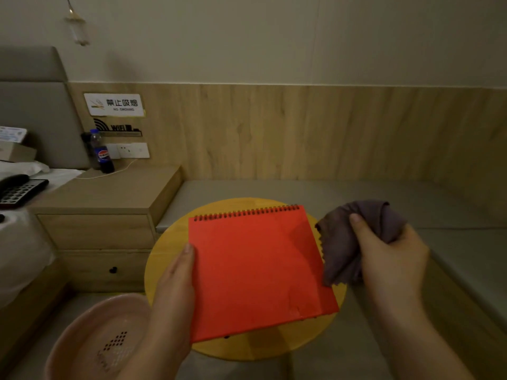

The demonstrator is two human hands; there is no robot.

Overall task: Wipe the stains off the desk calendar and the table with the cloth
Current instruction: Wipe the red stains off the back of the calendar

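Round and yellow, the bench [274, 349] has the red desk calendar [258, 270] lying flat on it. One open left hand [175, 272] presses flat against the calendar's side, likely so it cannot slide. Beside its other edge, the right hand [389, 256] squeezes the bunched purple cloth [345, 242], ready to wipe.

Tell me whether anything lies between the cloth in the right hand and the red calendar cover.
Nothing visible does. The right hand holds the bunched purple-grey cloth at the right edge of the red spiral-bound desk calendar, whose cover is bare. The left hand only steadies its left edge.
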